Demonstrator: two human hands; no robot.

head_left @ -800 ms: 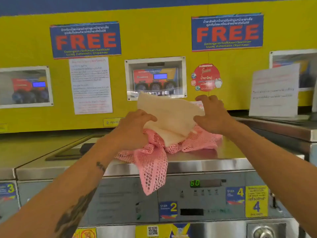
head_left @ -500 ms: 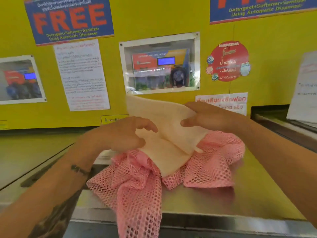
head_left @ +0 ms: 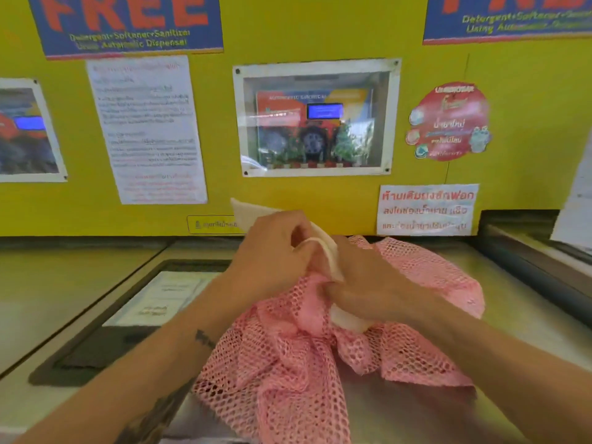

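The left hand (head_left: 272, 251) curls its fingers round the folded edge of the cream cloth (head_left: 330, 251), gripping it. Touching it, the right hand (head_left: 371, 286) lies over the cloth's lower part, fingertips buried in mesh, grip impossible to tell. The cloth sits partly inside the pink mesh bag (head_left: 288, 379) on the steel machine top (head_left: 528, 318)

A yellow wall (head_left: 320, 27) carries two blue FREE posters (head_left: 128, 24), a white printed notice (head_left: 147, 129), a framed dispenser window (head_left: 317, 116) with a small blue screen, a round red sticker (head_left: 448, 121) and a red-lettered sign (head_left: 427, 209). Below it lies a steel machine top (head_left: 528, 331) with a dark recessed lid (head_left: 105, 347).
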